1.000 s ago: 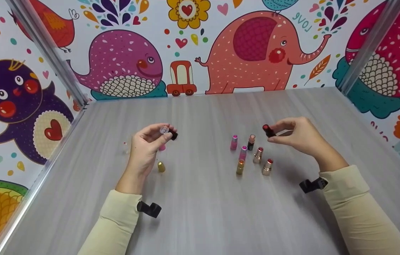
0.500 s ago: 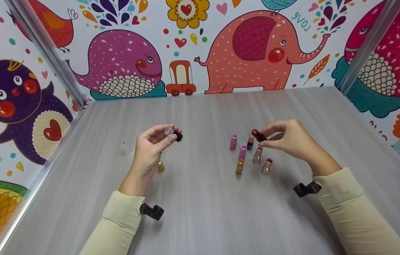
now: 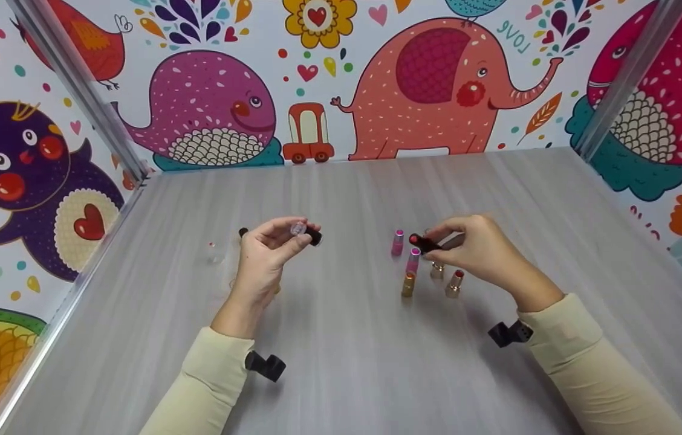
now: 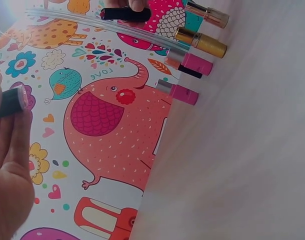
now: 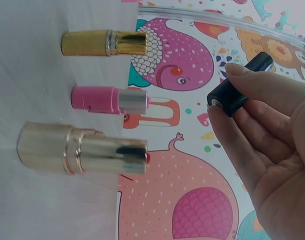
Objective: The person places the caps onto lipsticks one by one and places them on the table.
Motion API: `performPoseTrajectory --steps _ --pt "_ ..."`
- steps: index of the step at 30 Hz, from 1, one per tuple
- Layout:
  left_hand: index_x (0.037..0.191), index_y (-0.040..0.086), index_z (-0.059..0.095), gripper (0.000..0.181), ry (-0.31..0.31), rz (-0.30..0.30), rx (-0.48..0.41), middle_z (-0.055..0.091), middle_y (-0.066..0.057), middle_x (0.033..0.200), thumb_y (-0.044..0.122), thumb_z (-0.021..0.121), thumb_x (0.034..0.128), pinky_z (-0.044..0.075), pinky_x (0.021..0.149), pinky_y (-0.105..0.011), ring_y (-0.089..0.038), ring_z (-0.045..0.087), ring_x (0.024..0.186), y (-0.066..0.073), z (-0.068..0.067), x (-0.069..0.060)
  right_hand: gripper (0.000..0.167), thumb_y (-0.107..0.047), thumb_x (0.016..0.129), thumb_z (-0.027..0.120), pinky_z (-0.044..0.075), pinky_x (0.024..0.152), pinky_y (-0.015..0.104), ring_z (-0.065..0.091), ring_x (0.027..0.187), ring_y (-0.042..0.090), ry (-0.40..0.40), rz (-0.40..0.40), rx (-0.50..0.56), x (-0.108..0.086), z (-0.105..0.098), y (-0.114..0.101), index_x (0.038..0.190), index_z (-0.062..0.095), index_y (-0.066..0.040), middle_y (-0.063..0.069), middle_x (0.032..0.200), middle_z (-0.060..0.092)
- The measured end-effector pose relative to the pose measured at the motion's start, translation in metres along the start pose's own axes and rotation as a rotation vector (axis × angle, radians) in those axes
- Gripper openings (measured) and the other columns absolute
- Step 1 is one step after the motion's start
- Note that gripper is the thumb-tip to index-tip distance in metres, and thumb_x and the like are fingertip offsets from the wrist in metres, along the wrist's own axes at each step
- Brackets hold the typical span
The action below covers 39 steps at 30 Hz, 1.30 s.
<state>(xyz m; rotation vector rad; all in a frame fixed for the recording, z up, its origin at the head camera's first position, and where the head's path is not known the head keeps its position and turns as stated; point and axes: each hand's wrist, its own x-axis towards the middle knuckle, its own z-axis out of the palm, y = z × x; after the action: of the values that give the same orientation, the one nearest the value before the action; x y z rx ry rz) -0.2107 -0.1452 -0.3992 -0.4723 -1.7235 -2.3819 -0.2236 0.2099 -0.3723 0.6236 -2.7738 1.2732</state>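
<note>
My left hand pinches a black lipstick cap with a clear end between thumb and fingers, above the table. In the left wrist view the dark cap shows at the left edge. My right hand pinches an uncapped black lipstick with a red tip, also raised. Below and around it stand uncapped lipsticks: a pink one, another pink one, a gold one and a champagne-gold one. A second champagne-gold lipstick is partly hidden by my right hand.
Left of my left hand, a clear cap stands on the grey table. A small black item peeks out behind that hand, which also mostly covers a gold cap. Cartoon-printed walls bound the back and sides.
The right hand has moved left and slightly nearer with the black lipstick, now over the standing lipsticks. The left hand has shifted right with its cap, covering most of the gold cap.
</note>
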Motion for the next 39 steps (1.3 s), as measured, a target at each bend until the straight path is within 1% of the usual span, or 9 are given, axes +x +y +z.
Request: performPoseTrajectory --steps 5,12,13,16,20,24,30,34,39 --pt "0.114 -0.004 0.077 0.025 -0.014 -0.013 -0.018 0.080 -0.014 0.109 -0.007 0.081 0.0897 0.059 0.101 -0.041 -0.027 0.078 0.106 -0.002 0.002 0.000 0.027 -0.003 0.084 0.090 0.065 0.077 0.029 0.080 0.089 0.026 -0.015 -0.041 0.013 -0.001 0.005 -0.002 0.109 0.081 -0.004 0.011 0.104 0.078" --pt "0.113 -0.002 0.077 0.023 -0.021 -0.037 -0.006 0.080 -0.013 0.108 -0.008 0.080 0.0902 0.059 0.102 -0.041 -0.026 0.077 0.106 -0.003 0.008 -0.003 0.024 -0.002 0.083 0.091 0.064 0.068 0.026 0.079 0.082 0.020 -0.033 -0.082 0.052 -0.003 0.014 -0.009 0.105 0.081 -0.005 0.008 0.100 0.078" --pt "0.112 0.001 0.079 0.024 -0.019 -0.043 -0.004 0.080 -0.013 0.109 -0.010 0.080 0.0900 0.059 0.102 -0.041 -0.026 0.077 0.106 -0.002 0.009 -0.004 0.024 -0.002 0.083 0.091 0.063 0.068 0.026 0.079 0.082 0.019 -0.035 -0.091 0.056 -0.003 0.016 -0.010 0.105 0.082 -0.005 0.008 0.100 0.077" --pt "0.111 0.005 0.079 0.027 -0.016 -0.073 -0.007 0.080 -0.012 0.109 -0.013 0.078 0.0898 0.059 0.101 -0.040 -0.025 0.077 0.106 -0.002 0.014 -0.006 0.025 0.000 0.081 0.092 0.064 0.073 0.029 0.078 0.084 0.017 -0.030 -0.140 0.023 -0.003 0.022 -0.014 0.103 0.082 -0.006 0.005 0.099 0.078" --pt "0.112 0.004 0.080 0.027 -0.031 -0.095 0.001 0.080 -0.011 0.109 -0.012 0.078 0.0897 0.059 0.101 -0.040 -0.024 0.077 0.106 -0.003 0.019 -0.008 0.024 0.002 0.080 0.092 0.065 0.075 0.032 0.077 0.083 0.017 -0.027 -0.181 0.011 -0.002 0.029 -0.017 0.101 0.082 -0.005 0.006 0.099 0.079" --pt "0.115 0.000 0.078 0.026 -0.049 -0.095 0.027 0.080 -0.012 0.111 -0.010 0.079 0.0905 0.059 0.102 -0.042 -0.025 0.077 0.107 -0.003 0.021 -0.011 0.022 0.002 0.082 0.091 0.066 0.077 0.034 0.078 0.085 0.018 -0.051 -0.196 0.023 0.000 0.036 -0.020 0.101 0.082 -0.004 0.007 0.101 0.079" --pt "0.115 0.002 0.078 0.026 -0.086 -0.092 0.031 0.079 -0.014 0.113 -0.007 0.080 0.0910 0.058 0.104 -0.044 -0.029 0.076 0.112 -0.005 0.025 -0.013 0.021 0.001 0.081 0.091 0.065 0.080 0.035 0.077 0.088 0.019 -0.047 -0.205 0.011 0.002 0.042 -0.027 0.100 0.082 -0.004 0.006 0.099 0.078" --pt "0.114 0.003 0.078 0.025 -0.112 -0.085 0.026 0.079 -0.016 0.114 -0.006 0.081 0.0907 0.057 0.104 -0.044 -0.031 0.075 0.113 -0.007 0.028 -0.014 0.021 -0.001 0.082 0.092 0.065 0.079 0.032 0.077 0.086 0.018 -0.045 -0.214 -0.001 0.003 0.044 -0.030 0.100 0.082 -0.006 0.005 0.098 0.079" --pt "0.112 0.004 0.078 0.024 -0.121 -0.086 0.020 0.079 -0.016 0.114 -0.005 0.082 0.0900 0.058 0.103 -0.044 -0.032 0.075 0.113 -0.010 0.031 -0.014 0.019 0.000 0.083 0.091 0.065 0.075 0.032 0.076 0.082 0.017 -0.063 -0.231 0.022 0.004 0.047 -0.035 0.098 0.082 -0.007 0.004 0.095 0.079"
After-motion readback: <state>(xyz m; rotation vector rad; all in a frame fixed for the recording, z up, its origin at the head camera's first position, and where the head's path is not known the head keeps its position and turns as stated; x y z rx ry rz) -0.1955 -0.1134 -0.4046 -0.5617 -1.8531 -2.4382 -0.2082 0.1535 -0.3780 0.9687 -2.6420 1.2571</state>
